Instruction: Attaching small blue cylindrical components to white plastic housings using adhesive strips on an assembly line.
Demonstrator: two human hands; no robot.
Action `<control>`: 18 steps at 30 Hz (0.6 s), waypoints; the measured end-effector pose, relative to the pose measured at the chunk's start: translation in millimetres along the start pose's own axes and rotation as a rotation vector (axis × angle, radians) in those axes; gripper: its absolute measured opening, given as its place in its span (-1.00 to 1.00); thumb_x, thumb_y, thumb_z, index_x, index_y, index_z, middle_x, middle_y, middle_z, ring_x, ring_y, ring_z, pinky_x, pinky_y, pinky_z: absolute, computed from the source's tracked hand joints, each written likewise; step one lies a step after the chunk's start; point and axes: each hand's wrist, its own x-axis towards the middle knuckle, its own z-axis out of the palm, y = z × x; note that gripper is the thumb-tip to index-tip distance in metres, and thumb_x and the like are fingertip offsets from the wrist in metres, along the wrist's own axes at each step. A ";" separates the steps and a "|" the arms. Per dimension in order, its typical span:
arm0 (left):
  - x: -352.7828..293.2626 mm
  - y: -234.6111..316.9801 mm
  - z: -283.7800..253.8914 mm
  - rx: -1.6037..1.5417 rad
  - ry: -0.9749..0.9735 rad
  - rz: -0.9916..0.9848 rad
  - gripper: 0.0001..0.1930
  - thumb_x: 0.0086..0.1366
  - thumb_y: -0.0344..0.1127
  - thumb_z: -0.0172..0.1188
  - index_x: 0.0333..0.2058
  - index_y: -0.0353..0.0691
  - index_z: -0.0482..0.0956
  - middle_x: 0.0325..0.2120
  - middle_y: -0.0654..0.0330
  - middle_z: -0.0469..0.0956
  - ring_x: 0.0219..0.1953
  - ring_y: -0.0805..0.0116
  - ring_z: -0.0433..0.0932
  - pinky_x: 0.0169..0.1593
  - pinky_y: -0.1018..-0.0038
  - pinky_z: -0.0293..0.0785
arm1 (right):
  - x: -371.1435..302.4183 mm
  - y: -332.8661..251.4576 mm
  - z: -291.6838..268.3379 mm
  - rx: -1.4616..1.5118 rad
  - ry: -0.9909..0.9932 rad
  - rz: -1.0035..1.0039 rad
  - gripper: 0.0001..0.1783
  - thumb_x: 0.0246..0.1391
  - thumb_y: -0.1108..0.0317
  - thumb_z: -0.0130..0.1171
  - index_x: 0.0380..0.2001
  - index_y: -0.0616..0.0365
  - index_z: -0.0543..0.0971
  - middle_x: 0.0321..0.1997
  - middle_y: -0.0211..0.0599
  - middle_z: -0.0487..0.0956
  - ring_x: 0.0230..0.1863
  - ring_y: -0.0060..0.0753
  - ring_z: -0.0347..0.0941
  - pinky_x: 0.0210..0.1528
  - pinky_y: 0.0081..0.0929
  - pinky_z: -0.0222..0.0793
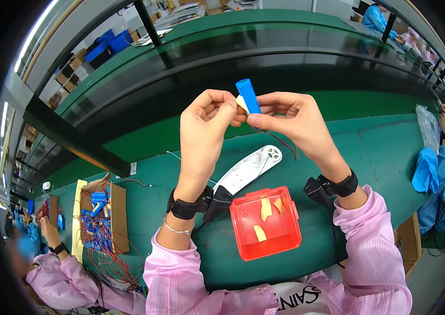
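Note:
Both hands are raised together over the green bench. A blue cylindrical battery cell [249, 94] with a dark red lead hanging down stands nearly upright in my right hand [288, 113], pinched between thumb and fingers. My left hand [209, 115] is closed on a pale yellow strip [242, 104] that lies against the battery's left side. Below them, a white elongated plastic housing [251, 168] with a round spoked end rests on the bench. Nearer me, a red plastic tray [264, 248] holds several pale yellow pieces [266, 209].
A cardboard box [119, 218] full of blue batteries with tangled red wires sits at the left. Beyond the bench runs a dark conveyor belt [191, 73], with a metal post [75, 128] on the left. Co-workers sit at both sides; a clear plastic bag [428, 128] lies at right.

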 end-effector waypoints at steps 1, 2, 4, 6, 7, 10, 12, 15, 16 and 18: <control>0.0 1.1 -1.2 -0.045 -0.028 -0.032 -0.86 0.28 -0.38 0.14 -0.29 -0.36 0.54 -0.40 0.15 0.61 -0.35 0.48 0.60 -0.21 0.56 0.50 | 0.4 -1.8 -3.3 0.087 -0.037 0.061 -0.63 0.02 0.37 0.38 -0.11 0.35 0.63 -0.26 -0.21 0.68 -0.25 -0.50 0.62 -0.14 -0.53 0.56; 0.4 1.4 -2.2 -0.075 -0.040 -0.052 -0.85 0.29 -0.36 0.13 -0.29 -0.35 0.54 -0.39 0.16 0.61 -0.34 0.47 0.60 -0.19 0.55 0.49 | 0.9 -0.8 -6.5 0.160 -0.072 0.071 -0.61 0.08 0.35 0.35 -0.08 0.39 0.60 -0.24 -0.18 0.67 -0.27 -0.49 0.61 -0.14 -0.51 0.57; 2.6 -3.6 -3.8 -0.137 -0.066 -0.097 -0.83 0.30 -0.33 0.11 -0.28 -0.33 0.54 -0.39 0.16 0.61 -0.31 0.45 0.60 -0.17 0.53 0.47 | 0.8 3.2 -7.9 0.281 -0.060 0.183 -0.61 0.08 0.35 0.34 -0.07 0.39 0.60 -0.24 -0.17 0.66 -0.27 -0.47 0.61 -0.11 -0.48 0.57; 2.8 -4.1 -5.0 -0.169 -0.076 -0.139 -0.83 0.31 -0.32 0.10 -0.28 -0.32 0.54 -0.39 0.17 0.61 -0.30 0.45 0.59 -0.16 0.53 0.47 | 1.4 6.4 -8.1 0.377 -0.064 0.257 -0.60 0.10 0.35 0.31 -0.04 0.39 0.58 -0.22 -0.16 0.65 -0.25 -0.45 0.61 -0.08 -0.44 0.57; 2.4 -3.3 -6.3 -0.183 -0.079 -0.160 -0.83 0.31 -0.32 0.10 -0.28 -0.32 0.54 -0.39 0.17 0.60 -0.29 0.45 0.59 -0.16 0.52 0.47 | 2.5 7.9 -8.6 0.413 -0.075 0.275 -0.60 0.12 0.35 0.29 -0.02 0.39 0.57 -0.21 -0.15 0.65 -0.24 -0.43 0.61 -0.06 -0.42 0.57; 2.5 -0.5 -5.0 -0.210 -0.069 -0.163 -0.86 0.31 -0.34 0.08 -0.29 -0.30 0.53 -0.36 0.17 0.60 -0.31 0.45 0.57 -0.18 0.53 0.47 | 5.4 13.0 -19.3 0.576 -0.151 0.268 -0.57 0.18 0.34 0.22 0.04 0.39 0.51 -0.15 -0.14 0.62 -0.20 -0.39 0.60 0.00 -0.37 0.56; 2.5 2.0 -6.6 -0.181 -0.053 -0.086 -0.87 0.31 -0.36 0.07 -0.31 -0.29 0.51 -0.36 0.18 0.58 -0.32 0.47 0.57 -0.18 0.54 0.46 | 5.8 4.0 -21.8 0.731 -0.183 0.219 -0.55 0.25 0.32 0.13 0.11 0.39 0.45 -0.07 -0.16 0.58 -0.15 -0.37 0.58 0.04 -0.34 0.55; -1.1 19.0 -14.6 0.164 -0.182 0.084 -0.92 0.24 -0.42 0.09 -0.35 -0.30 0.47 -0.42 0.24 0.53 -0.35 0.51 0.51 -0.23 0.51 0.46 | 14.8 1.2 -39.4 0.621 -0.010 0.061 -0.55 0.25 0.31 0.14 0.11 0.39 0.45 -0.04 -0.20 0.56 -0.14 -0.39 0.56 0.09 -0.36 0.51; -2.9 21.5 -14.7 0.341 -0.382 0.072 -0.93 0.20 -0.45 0.06 -0.35 -0.30 0.48 -0.42 0.23 0.53 -0.33 0.47 0.50 -0.21 0.48 0.44 | 15.0 2.8 -53.0 0.564 0.039 0.038 -0.56 0.25 0.32 0.14 0.10 0.39 0.45 -0.04 -0.20 0.56 -0.13 -0.39 0.55 0.10 -0.36 0.50; -9.5 31.3 -13.3 0.575 -0.777 0.021 -0.93 0.17 -0.46 0.08 -0.37 -0.31 0.51 -0.40 0.16 0.54 -0.33 0.33 0.52 -0.18 0.41 0.44 | 15.5 -1.0 -67.4 0.501 0.132 -0.004 -0.58 0.24 0.35 0.14 0.09 0.38 0.46 -0.06 -0.18 0.57 -0.09 -0.37 0.54 0.12 -0.34 0.49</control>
